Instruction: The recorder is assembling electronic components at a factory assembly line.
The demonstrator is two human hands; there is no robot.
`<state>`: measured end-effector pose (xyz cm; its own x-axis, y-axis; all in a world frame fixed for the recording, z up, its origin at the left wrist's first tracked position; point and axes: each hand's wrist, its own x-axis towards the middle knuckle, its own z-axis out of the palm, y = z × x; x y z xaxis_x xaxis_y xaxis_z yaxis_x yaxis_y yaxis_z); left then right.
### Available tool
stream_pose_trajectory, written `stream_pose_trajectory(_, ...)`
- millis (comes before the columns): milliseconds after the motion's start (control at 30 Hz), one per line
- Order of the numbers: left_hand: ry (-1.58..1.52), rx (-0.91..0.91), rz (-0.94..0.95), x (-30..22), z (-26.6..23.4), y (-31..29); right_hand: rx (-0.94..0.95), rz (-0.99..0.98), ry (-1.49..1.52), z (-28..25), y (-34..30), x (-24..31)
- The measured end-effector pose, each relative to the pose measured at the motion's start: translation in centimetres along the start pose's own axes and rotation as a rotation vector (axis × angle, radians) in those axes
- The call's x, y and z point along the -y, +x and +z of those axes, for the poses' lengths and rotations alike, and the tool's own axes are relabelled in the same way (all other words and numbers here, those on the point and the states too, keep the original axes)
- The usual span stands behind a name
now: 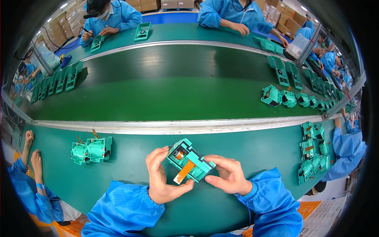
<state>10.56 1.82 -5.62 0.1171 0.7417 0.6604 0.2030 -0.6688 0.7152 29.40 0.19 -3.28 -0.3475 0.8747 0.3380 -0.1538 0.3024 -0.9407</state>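
Between my two hands, a green plastic housing (202, 169) is held tilted above the bench. An orange flat ribbon cable (185, 170) lies across its opening, its pale end hanging over the near edge. Inside the cavity a round copper-coloured part shows. My left hand (161, 177) grips the left side, fingers behind and thumb underneath. On the right end, my right hand (229, 175) closes with thumb and fingers. To the left on the green bench stand two similar green housings (98, 149) side by side, orange cable ends sticking up.
Beyond a pale rail (177, 126) runs a green conveyor belt (166, 94) with green housings (271, 96) at the right and green trays (72, 77) at the left. More housings (308, 149) stand at the bench's right end. Co-workers in blue sit opposite and at both sides.
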Motion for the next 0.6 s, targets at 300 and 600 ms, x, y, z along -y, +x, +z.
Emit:
stream_pose_trajectory(300,0.040,0.003,0.018,-0.8,-0.1,-0.3,-0.021,0.001,0.001,0.2,-0.8,0.0)
stream_pose_trajectory(600,0.832,0.168,-0.232,-2.6,-4.9,3.9,-0.240,-0.071,-0.843,-5.5,2.7,1.6)
